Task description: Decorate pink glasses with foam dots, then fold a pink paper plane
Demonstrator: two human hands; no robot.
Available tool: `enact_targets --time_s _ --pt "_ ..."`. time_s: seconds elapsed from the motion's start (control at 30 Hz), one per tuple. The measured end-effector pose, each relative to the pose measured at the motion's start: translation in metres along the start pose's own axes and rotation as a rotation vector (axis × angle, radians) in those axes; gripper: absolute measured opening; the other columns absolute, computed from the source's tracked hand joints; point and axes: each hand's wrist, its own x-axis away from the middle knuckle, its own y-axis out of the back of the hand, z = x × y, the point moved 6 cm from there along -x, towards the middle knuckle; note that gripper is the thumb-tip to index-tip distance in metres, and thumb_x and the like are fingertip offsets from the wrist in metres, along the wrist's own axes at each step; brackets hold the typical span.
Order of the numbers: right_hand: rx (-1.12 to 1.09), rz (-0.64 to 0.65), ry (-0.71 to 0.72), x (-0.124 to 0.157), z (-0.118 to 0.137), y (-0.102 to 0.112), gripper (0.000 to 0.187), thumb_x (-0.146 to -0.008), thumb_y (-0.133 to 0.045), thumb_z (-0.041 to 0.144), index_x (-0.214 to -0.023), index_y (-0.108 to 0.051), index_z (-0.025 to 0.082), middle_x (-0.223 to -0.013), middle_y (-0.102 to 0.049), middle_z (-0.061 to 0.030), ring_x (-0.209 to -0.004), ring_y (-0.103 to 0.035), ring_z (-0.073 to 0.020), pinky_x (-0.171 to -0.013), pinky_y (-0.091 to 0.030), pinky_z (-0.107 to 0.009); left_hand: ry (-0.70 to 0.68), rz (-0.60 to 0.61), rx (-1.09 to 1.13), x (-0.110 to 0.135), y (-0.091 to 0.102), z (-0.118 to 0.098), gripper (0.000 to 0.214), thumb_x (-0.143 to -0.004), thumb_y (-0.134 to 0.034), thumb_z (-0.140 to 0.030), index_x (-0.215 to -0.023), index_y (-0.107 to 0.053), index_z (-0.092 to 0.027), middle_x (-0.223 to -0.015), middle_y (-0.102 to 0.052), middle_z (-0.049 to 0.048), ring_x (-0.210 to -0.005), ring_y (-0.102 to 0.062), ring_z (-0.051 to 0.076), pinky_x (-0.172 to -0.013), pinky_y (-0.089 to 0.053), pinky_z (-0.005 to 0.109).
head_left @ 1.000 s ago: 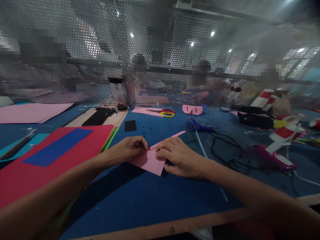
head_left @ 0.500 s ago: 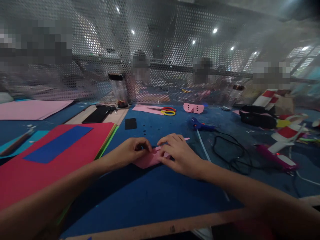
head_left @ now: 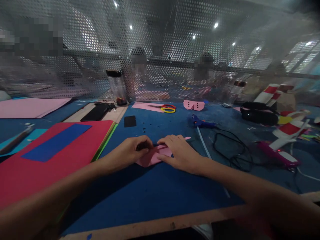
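A small piece of pink paper point(head_left: 152, 157) lies on the blue tabletop between my hands, its front corner angled toward me. My left hand point(head_left: 131, 149) pinches its left side, thumb and fingertips pressed together. From the right, my right hand point(head_left: 181, 151) grips the same paper, with thumb in front and curled fingers behind. A thin pink tip point(head_left: 187, 138) sticks out past my right knuckles. My fingers hide much of the paper's back edge. Just beyond it are a small black square point(head_left: 130, 121) and several tiny black dots point(head_left: 144, 128).
Red paper sheets point(head_left: 75, 150) with a blue strip point(head_left: 57, 141) lie left. Behind are scissors point(head_left: 168, 109), a folded pink piece with black dots point(head_left: 193, 105) and a jar point(head_left: 117, 88). A blue glue gun point(head_left: 201, 122), its cord point(head_left: 232, 146) and a purple tool point(head_left: 277, 154) lie right.
My right index and middle fingers have shifted back and up a little, baring more of the pink paper between my hands. The left hand stays almost still; the whole view tilts slightly.
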Motion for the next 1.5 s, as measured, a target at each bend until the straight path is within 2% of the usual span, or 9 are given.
enact_targets --time_s 0.2,0.37,0.53,0.67,0.83,0.97,1.17,1.33,1.5 --pt "-0.033 0.040 -0.028 0.000 0.004 0.005 0.034 -0.095 -0.063 0.039 -0.121 -0.060 0.018 -0.120 -0.068 -0.0083 -0.111 -0.059 -0.0249 -0.094 -0.035 -0.041 -0.016 0.088 0.174 -0.001 -0.004 0.004 0.014 -0.087 -0.057 -0.022 -0.098 -0.065 -0.019 -0.097 -0.073 0.0034 -0.091 -0.068 0.019 -0.081 -0.051 0.031" --pt "-0.010 0.071 -0.039 0.002 0.003 0.002 0.033 -0.094 -0.065 0.040 -0.117 -0.062 0.018 -0.114 -0.067 -0.0077 -0.107 -0.059 -0.0244 -0.090 -0.037 -0.039 -0.003 0.010 -0.064 0.002 -0.004 -0.002 0.017 -0.088 -0.055 -0.017 -0.096 -0.069 -0.020 -0.094 -0.072 0.0021 -0.086 -0.066 0.019 -0.075 -0.048 0.029" --pt "0.007 0.068 -0.042 0.003 0.001 0.000 0.031 -0.092 -0.067 0.036 -0.116 -0.061 0.017 -0.113 -0.065 -0.0072 -0.107 -0.057 -0.0242 -0.090 -0.037 -0.039 -0.239 -0.115 -0.303 0.008 -0.010 -0.016 0.016 -0.094 -0.053 -0.014 -0.097 -0.068 -0.019 -0.100 -0.069 0.0052 -0.092 -0.064 0.019 -0.082 -0.048 0.031" --pt "-0.004 0.070 -0.046 0.004 0.001 -0.002 0.027 -0.090 -0.066 0.028 -0.115 -0.061 0.018 -0.112 -0.064 -0.0068 -0.105 -0.056 -0.0234 -0.088 -0.037 -0.037 -0.432 -0.219 -0.400 0.027 -0.015 -0.039 0.022 -0.100 -0.046 -0.013 -0.105 -0.068 -0.016 -0.105 -0.070 0.0086 -0.097 -0.064 0.020 -0.083 -0.051 0.031" --pt "-0.015 0.066 -0.065 0.004 0.001 -0.001 0.028 -0.092 -0.067 0.036 -0.114 -0.062 0.019 -0.113 -0.064 -0.0071 -0.104 -0.056 -0.0241 -0.089 -0.036 -0.039 -0.672 -0.186 -0.611 0.062 -0.036 -0.068 0.036 -0.098 -0.039 -0.008 -0.118 -0.068 -0.014 -0.113 -0.074 0.0101 -0.104 -0.067 0.022 -0.091 -0.055 0.036" --pt "-0.026 0.079 -0.072 0.003 0.004 0.000 0.027 -0.095 -0.064 0.037 -0.116 -0.062 0.021 -0.114 -0.065 -0.0065 -0.104 -0.056 -0.0240 -0.088 -0.036 -0.038 -0.706 -0.175 -0.742 0.073 -0.050 -0.054 0.042 -0.095 -0.038 -0.005 -0.123 -0.068 -0.014 -0.123 -0.073 0.0099 -0.113 -0.066 0.025 -0.098 -0.053 0.039" --pt "-0.071 0.072 -0.078 0.002 -0.001 -0.006 0.028 -0.108 -0.039 0.029 -0.113 -0.065 0.024 -0.106 -0.069 -0.0036 -0.097 -0.059 -0.0202 -0.084 -0.034 -0.038 -0.659 -0.193 -0.728 0.073 -0.053 -0.035 0.043 -0.095 -0.039 -0.006 -0.124 -0.068 -0.018 -0.129 -0.071 0.0025 -0.116 -0.064 0.021 -0.108 -0.046 0.035" --pt "-0.152 0.071 -0.112 0.002 -0.011 -0.009 0.022 -0.105 -0.045 0.024 -0.111 -0.066 0.025 -0.105 -0.070 -0.0013 -0.096 -0.060 -0.0188 -0.085 -0.035 -0.037 -0.596 -0.223 -0.658 0.071 -0.053 -0.032 0.040 -0.095 -0.041 -0.007 -0.119 -0.070 -0.022 -0.123 -0.074 -0.0004 -0.114 -0.065 0.019 -0.109 -0.044 0.033" --pt "-0.207 0.090 -0.133 0.000 -0.011 -0.006 0.018 -0.104 -0.048 0.023 -0.109 -0.066 0.025 -0.102 -0.070 -0.0013 -0.094 -0.060 -0.0181 -0.084 -0.036 -0.036 -0.642 -0.273 -0.696 0.073 -0.054 -0.027 0.039 -0.097 -0.044 -0.016 -0.126 -0.068 -0.025 -0.132 -0.070 0.0012 -0.119 -0.062 0.020 -0.101 -0.051 0.032"
